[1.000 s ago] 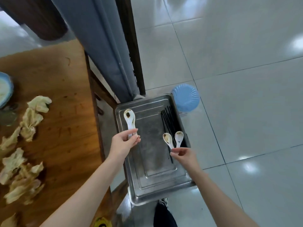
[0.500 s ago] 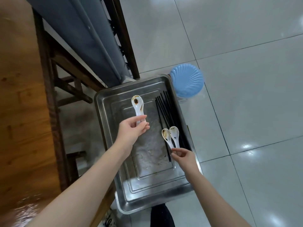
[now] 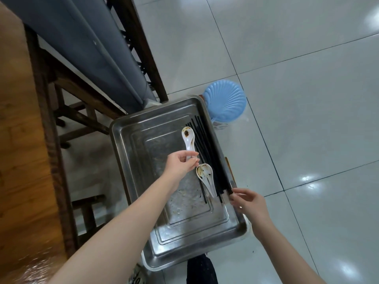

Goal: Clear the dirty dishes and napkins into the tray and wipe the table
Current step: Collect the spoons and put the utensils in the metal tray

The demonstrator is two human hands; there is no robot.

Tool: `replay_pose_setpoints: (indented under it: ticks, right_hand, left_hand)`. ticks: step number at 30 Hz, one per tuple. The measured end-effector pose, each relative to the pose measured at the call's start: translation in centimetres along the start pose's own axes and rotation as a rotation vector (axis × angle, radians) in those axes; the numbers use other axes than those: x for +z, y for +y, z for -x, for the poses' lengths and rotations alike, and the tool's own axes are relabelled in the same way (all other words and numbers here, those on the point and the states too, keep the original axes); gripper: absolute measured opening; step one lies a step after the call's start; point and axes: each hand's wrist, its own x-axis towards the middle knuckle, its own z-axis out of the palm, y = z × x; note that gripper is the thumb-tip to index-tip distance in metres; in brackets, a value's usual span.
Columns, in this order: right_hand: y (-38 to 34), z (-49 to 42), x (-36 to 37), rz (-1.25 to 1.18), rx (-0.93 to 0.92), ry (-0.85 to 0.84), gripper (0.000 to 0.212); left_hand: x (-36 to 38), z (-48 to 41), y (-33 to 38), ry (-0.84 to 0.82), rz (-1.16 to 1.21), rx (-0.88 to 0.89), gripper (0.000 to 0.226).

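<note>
A steel tray (image 3: pixel 141 152) sits low beside the wooden table (image 3: pixel 18 140). My left hand (image 3: pixel 181 165) pinches the handles of stacked white dirty spoons (image 3: pixel 188 138) above the tray's middle. A pair of white soiled spoons (image 3: pixel 206 177) lies in the tray just right of that hand, next to several black chopsticks (image 3: pixel 207 152) along the right wall. My right hand (image 3: pixel 249 203) hovers at the tray's right rim, fingers loosely bent near the chopstick ends, holding nothing.
A light blue plastic stool (image 3: pixel 225 101) stands on the tiled floor behind the tray. A grey cloth (image 3: pixel 82 50) hangs over a dark wooden chair frame (image 3: pixel 143 48) at the back left. Wooden table legs and rails lie left of the tray.
My right hand let go of the two spoons, which now lie in the tray, and drew back to the rim. My left hand moved right with its spoons. The view swung away from the table.
</note>
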Motion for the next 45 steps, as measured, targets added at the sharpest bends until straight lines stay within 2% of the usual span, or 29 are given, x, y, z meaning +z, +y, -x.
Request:
replay_pose_setpoints:
  ticks: [12, 18, 24, 34, 45]
  right_hand:
    - [-0.7, 0.3, -1.4, -0.003, -0.014, -0.029, 0.011]
    - [-0.8, 1.2, -1.5, 0.006, 0.004, -0.031, 0.012]
    - [-2.4, 2.5, -1.0, 0.0, -0.012, -0.025, 0.012]
    - [-7.1, 9.0, 2.2, -0.021, -0.192, -0.06, 0.015]
    - [-12.5, 19.6, 6.0, 0.066, -0.357, -0.174, 0.023]
  left_hand:
    - [4.8, -3.8, -1.2, 0.018, -0.065, -0.035, 0.016]
    - [4.4, -2.7, -0.3, -0.098, -0.13, -0.076, 0.032]
    - [1.8, 0.5, 1.6, -0.155, -0.126, -0.063, 0.035]
    - [-5.0, 10.2, 6.1, -0.102, -0.165, 0.082, 0.025]
    - [-15.3, 24.1, 10.6, 0.078, -0.063, 0.21, 0.04]
